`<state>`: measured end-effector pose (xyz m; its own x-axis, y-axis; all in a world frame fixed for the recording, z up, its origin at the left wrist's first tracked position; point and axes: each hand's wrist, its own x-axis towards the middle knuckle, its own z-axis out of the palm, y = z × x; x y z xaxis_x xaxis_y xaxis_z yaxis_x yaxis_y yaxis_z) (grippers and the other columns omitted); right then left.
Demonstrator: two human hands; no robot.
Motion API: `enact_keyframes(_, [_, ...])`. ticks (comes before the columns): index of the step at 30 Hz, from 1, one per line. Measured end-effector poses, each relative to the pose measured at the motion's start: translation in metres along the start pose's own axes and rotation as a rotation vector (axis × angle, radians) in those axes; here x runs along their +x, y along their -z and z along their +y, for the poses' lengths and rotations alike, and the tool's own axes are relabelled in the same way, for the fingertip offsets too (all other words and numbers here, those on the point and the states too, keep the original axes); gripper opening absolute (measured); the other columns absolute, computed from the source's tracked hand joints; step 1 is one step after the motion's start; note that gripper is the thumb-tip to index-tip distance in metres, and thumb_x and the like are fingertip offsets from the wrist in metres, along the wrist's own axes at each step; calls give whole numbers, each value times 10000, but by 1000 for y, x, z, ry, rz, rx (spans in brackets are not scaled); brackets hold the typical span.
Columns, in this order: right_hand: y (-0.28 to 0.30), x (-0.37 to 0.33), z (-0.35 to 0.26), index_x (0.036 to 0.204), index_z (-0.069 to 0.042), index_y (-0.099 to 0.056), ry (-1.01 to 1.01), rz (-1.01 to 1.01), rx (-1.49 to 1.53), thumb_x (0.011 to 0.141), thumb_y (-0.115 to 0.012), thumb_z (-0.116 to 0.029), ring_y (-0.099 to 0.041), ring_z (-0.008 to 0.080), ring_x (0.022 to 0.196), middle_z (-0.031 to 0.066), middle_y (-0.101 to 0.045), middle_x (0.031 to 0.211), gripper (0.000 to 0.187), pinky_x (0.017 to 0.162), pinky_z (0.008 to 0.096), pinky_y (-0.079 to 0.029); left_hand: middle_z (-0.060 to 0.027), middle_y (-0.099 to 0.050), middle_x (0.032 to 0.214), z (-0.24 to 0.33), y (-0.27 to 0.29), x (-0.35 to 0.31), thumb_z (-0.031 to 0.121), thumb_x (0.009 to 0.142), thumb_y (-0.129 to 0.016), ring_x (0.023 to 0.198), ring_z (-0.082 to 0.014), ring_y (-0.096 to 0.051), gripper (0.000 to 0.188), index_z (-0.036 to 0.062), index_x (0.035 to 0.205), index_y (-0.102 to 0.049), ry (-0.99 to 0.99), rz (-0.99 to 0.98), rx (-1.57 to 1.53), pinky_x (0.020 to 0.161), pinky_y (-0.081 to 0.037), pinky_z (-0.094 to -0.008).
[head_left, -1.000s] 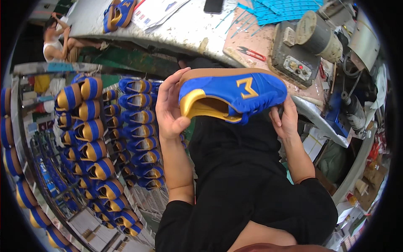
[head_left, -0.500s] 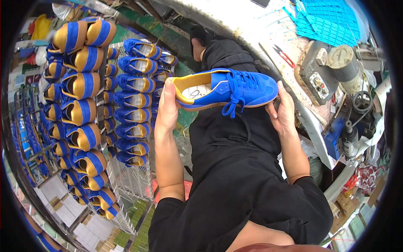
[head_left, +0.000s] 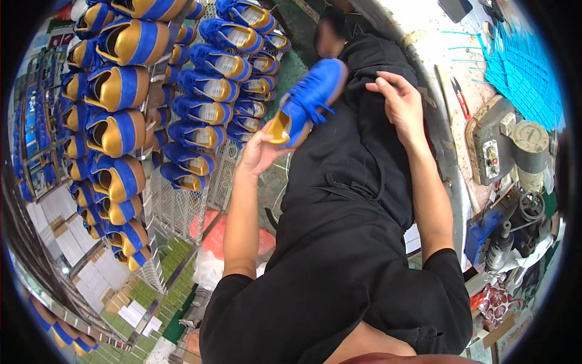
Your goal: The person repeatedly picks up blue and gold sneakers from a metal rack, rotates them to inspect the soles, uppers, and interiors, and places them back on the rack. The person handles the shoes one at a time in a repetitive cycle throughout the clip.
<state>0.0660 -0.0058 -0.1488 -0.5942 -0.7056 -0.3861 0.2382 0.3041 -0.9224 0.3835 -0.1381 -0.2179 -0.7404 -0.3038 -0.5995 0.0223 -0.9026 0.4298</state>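
Observation:
A blue sneaker (head_left: 312, 97) with blue laces and a golden-yellow lining is tilted above my lap, its toe pointing up and to the right. My left hand (head_left: 262, 153) grips it at the heel. Apart from the shoe, my right hand (head_left: 400, 106) hovers over my right thigh, holding nothing, with its fingers partly extended. To the left, a rack holds several matching blue and gold shoes (head_left: 118, 85) with their heels outward. More laced blue shoes (head_left: 212, 79) line the rack section beside it.
On the right stands a worktable (head_left: 445, 173) with red-handled snips (head_left: 462, 100), blue plastic mesh (head_left: 524, 79) and a grey machine (head_left: 494, 148) with a handwheel. A pinkish-red bag (head_left: 221, 236) lies on the floor by the mesh rack (head_left: 176, 215).
My right hand has let go of the shoe's toe and moved apart from it. The shoe, still in my left hand, has swung from level to toe-up. My view has shifted.

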Motion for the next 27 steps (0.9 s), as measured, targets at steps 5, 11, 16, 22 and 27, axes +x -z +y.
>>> enact_keyframes(5, [-9, 1, 19, 1132, 43, -626, 114, 32, -109, 930, -651, -162, -652, 104, 879, 118, -725, 936, 288, 793, 216, -469, -194, -528, 1276, -69, 88, 31, 342, 878, -511, 1198, -368, -526, 486, 50, 1264, -478, -17, 457, -125, 1035, -425, -527])
enact_keyframes(11, [-1, -7, 25, 1082, -1, -669, 108, 52, -116, 936, -649, -197, -477, 1, 587, 56, -727, 880, 245, 532, 169, -357, -219, -483, 1264, -145, 148, 21, 382, 881, -503, 1111, -384, -554, 512, 87, 1295, -440, -117, 717, -666, 944, -513, -495])
enact_keyframes(16, [-6, -10, 27, 1065, -19, -677, 151, 67, -156, 937, -648, -204, -396, -18, 507, 30, -720, 858, 226, 459, 172, -306, -152, -558, 1174, -187, 235, -8, 397, 913, -406, 1040, -314, -583, 448, 78, 1205, -525, -77, 1004, -788, 832, -547, -453])
enact_keyframes(22, [-4, -14, 28, 1077, -29, -675, 193, 53, -220, 955, -614, -220, -412, -4, 481, 18, -713, 860, 234, 422, 174, -311, -106, -618, 1128, -217, 338, -26, 309, 978, -348, 1024, -284, -595, 376, 77, 1174, -570, -187, 1102, -843, 844, -540, -467])
enact_keyframes(27, [8, -19, 21, 1085, -23, -674, 210, 14, -183, 965, -593, -251, -423, 2, 498, 14, -703, 834, 270, 438, 167, -319, -91, -662, 1097, -207, 403, -24, 313, 992, -379, 984, -282, -640, 342, 107, 1113, -623, -244, 1041, -840, 797, -566, -450])
